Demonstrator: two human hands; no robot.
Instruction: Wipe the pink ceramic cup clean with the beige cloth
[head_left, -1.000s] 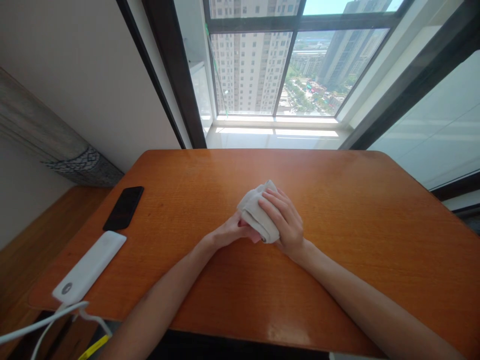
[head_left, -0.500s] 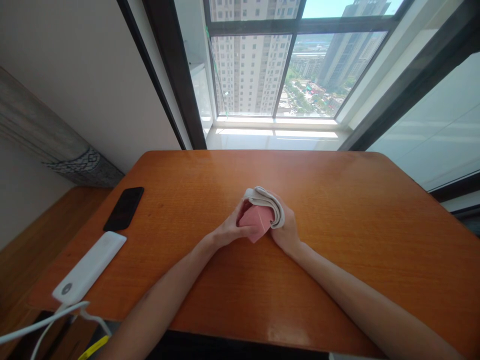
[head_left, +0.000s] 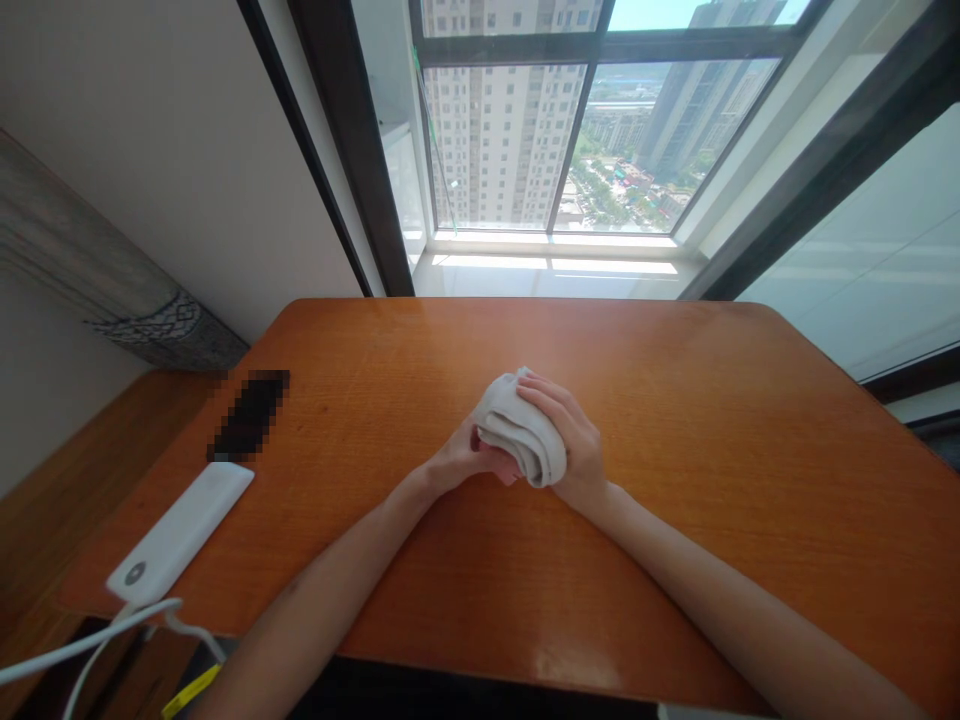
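My orange wooden table holds a pixelated smartphone, with a white power bank just beside it, off to my left.

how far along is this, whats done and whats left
Done: the off-white cloth already looks folded into a thick bundle. In hand: the right hand presses on top of it while the left hand supports it from the other side. Left: a pink edge still shows beneath the bundle, and the white power bank lies untouched on the wooden table.
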